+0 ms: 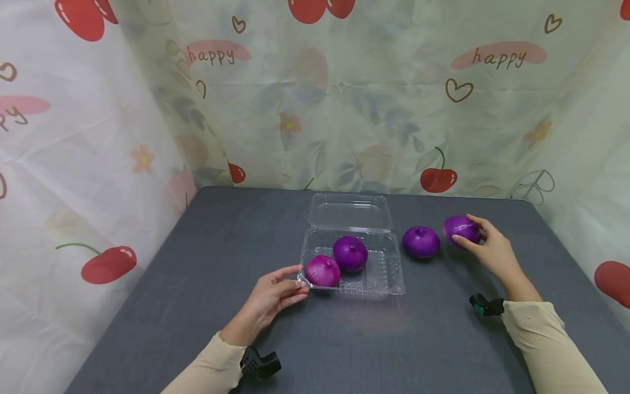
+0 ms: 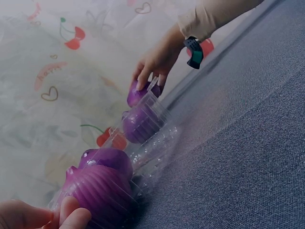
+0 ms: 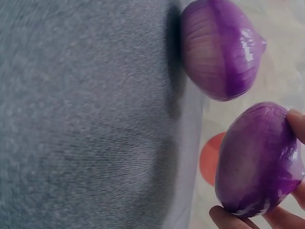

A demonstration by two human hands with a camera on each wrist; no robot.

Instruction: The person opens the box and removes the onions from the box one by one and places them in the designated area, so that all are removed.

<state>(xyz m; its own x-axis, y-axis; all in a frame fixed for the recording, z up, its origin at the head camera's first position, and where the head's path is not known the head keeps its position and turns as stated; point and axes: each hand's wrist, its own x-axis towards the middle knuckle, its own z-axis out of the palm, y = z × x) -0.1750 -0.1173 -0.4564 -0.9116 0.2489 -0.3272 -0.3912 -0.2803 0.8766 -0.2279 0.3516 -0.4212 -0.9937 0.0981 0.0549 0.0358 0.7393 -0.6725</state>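
A clear plastic clamshell box [image 1: 384,273] lies with its lid [image 1: 350,212] folded back on the grey table. Inside it sit two purple onions, a lighter striped one [image 1: 322,271] at the front left corner and a darker one [image 1: 350,254] behind. My left hand [image 1: 275,295] pinches the box's front left corner between thumb and fingers. To the right of the box another onion [image 1: 420,242] rests on the table. My right hand [image 1: 494,251] grips a further onion [image 3: 257,162] by its sides, lifted just off the cloth, as the right wrist view shows.
Grey cloth covers the table [image 1: 221,235]. A printed curtain [image 1: 339,109] with cherries and hearts hangs behind it and along both sides. Each wrist wears a small black camera, the left one [image 1: 260,363] close over the tabletop.
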